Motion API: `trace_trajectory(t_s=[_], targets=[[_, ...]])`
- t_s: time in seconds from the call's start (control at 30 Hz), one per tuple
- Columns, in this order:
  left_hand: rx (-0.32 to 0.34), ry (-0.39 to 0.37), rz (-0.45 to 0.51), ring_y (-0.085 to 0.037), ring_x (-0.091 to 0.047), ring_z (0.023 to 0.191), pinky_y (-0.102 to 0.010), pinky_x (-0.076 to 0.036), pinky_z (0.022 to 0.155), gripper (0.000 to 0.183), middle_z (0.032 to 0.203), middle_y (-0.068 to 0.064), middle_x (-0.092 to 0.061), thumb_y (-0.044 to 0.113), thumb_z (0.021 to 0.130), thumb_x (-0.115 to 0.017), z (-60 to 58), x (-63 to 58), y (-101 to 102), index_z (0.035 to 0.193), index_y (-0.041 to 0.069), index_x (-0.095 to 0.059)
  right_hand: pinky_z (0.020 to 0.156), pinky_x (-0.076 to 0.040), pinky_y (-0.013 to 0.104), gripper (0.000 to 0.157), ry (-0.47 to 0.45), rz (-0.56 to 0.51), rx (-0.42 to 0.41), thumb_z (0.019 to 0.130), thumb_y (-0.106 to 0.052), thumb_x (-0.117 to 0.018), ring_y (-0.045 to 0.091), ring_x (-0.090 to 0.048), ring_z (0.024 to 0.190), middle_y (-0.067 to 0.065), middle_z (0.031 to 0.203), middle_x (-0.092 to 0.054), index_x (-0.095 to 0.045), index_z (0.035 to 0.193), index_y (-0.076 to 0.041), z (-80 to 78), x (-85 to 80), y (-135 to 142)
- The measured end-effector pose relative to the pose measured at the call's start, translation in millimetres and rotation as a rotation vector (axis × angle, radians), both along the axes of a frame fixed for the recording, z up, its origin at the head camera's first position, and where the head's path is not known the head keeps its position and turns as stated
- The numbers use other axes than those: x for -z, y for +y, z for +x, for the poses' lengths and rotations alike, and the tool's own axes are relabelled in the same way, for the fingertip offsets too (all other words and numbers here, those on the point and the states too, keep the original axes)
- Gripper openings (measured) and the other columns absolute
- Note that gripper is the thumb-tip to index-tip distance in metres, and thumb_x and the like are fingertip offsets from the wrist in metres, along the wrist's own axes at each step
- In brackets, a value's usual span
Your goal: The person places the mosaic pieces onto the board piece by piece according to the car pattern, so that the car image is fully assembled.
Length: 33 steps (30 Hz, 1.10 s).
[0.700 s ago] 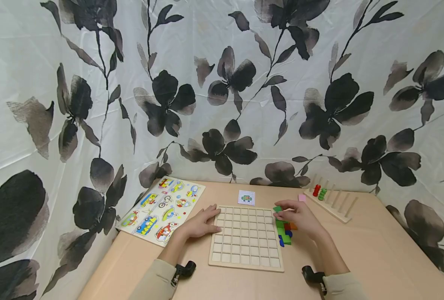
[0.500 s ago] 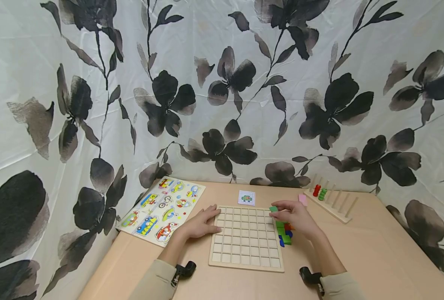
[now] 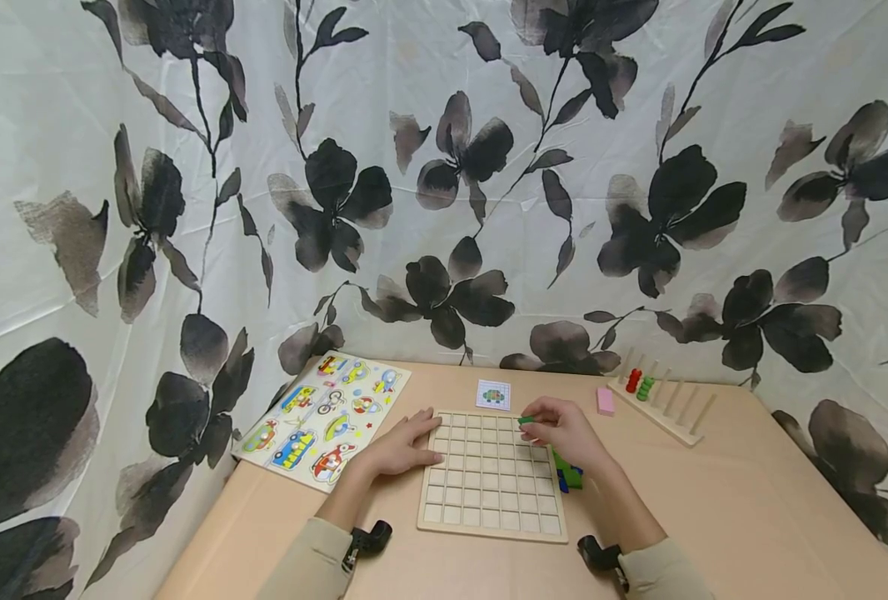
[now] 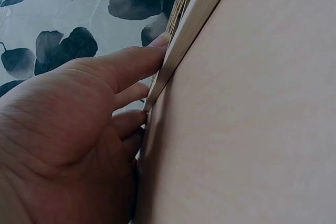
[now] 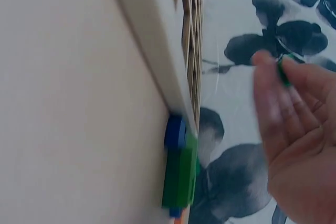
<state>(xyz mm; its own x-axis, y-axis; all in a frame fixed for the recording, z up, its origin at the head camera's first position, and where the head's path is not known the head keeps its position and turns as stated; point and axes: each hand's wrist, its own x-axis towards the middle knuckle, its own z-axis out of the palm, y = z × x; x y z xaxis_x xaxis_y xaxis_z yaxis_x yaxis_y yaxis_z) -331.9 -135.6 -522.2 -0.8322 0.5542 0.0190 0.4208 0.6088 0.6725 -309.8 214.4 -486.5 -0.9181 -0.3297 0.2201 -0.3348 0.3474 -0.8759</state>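
Note:
A wooden grid board (image 3: 491, 481) with square cells lies flat in the middle of the table. My left hand (image 3: 399, 446) rests at its left side, fingers stretched to the edge; in the left wrist view, the thumb (image 4: 131, 66) touches the rim. Above the board's far right corner, my right hand (image 3: 566, 431) pinches a small green block (image 5: 285, 72) between thumb and fingers. Loose blocks lie along the board's right edge, among them a green block (image 5: 179, 177) and a blue block (image 5: 175, 132); the right hand partly hides this pile in the head view.
Behind the board lies a small card (image 3: 493, 395) with a coloured pattern on a grid. A vehicle picture board (image 3: 331, 421) lies at the left. Back right are a pink block (image 3: 605, 402) and a peg rack (image 3: 661, 410) with red and green beads. A floral cloth (image 3: 444, 208) hangs behind.
My right hand has carried the green block left from the pile at the board's right edge to over its far right corner. The left hand has stayed in place.

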Motion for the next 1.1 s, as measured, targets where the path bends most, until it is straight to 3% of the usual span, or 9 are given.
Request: trace_trajectory(t_s=[0.17, 0.37, 0.7, 1.0, 1.1], targets=[[0.004, 0.002, -0.005, -0.042, -0.016, 0.16, -0.059, -0.009, 0.132, 0.077, 0.171, -0.023, -0.022, 0.039, 0.096, -0.073, -1.3, 0.1, -0.4, 0.158, 0.004, -0.043, 0.069, -0.057, 0.024, 0.004, 0.11, 0.164, 0.023, 0.094, -0.011, -0.076, 0.017, -0.069, 0.081, 0.001, 0.088, -0.074, -0.075, 0.097, -0.01, -2.8, 1.1, -13.1], [0.006, 0.004, -0.017, -0.041, -0.016, 0.16, -0.058, -0.009, 0.133, 0.077, 0.171, -0.023, -0.023, 0.039, 0.096, -0.073, -1.2, -1.9, -0.4, 0.158, 0.004, -0.043, 0.063, -0.05, 0.022, 0.004, 0.154, 0.232, -0.017, 0.091, -0.007, -0.079, 0.009, -0.057, 0.072, -0.003, 0.084, -0.07, -0.075, 0.09, -0.009, -7.2, 2.5, -26.9], [0.008, 0.01, -0.035, -0.04, -0.016, 0.161, -0.057, -0.009, 0.133, 0.076, 0.171, -0.022, -0.023, 0.039, 0.097, -0.072, -1.4, -2.8, -0.8, 0.158, 0.006, -0.043, 0.061, -0.06, 0.023, 0.019, 0.041, 0.234, -0.131, 0.097, -0.001, -0.068, 0.022, -0.069, 0.073, 0.005, 0.089, -0.069, -0.074, 0.115, 0.002, -14.7, 2.3, -47.2], [0.022, 0.01, -0.02, -0.041, -0.016, 0.161, -0.059, -0.009, 0.133, 0.074, 0.171, -0.024, -0.023, 0.037, 0.097, -0.072, 0.6, -2.7, 0.4, 0.158, 0.005, -0.043, 0.061, -0.064, 0.037, 0.012, -0.043, 0.228, -0.186, 0.095, -0.002, -0.072, 0.026, -0.075, 0.074, 0.012, 0.085, -0.074, -0.075, 0.106, 0.001, -14.1, -3.3, -53.4], [0.015, 0.008, -0.019, -0.041, -0.016, 0.161, -0.059, -0.009, 0.132, 0.074, 0.171, -0.024, -0.023, 0.037, 0.097, -0.072, 0.9, -3.1, 0.1, 0.158, 0.005, -0.043, 0.062, -0.065, 0.037, 0.006, -0.019, 0.228, -0.193, 0.095, -0.003, -0.073, 0.024, -0.073, 0.073, 0.01, 0.084, -0.074, -0.074, 0.101, -0.001, -14.6, -6.7, -57.5]])
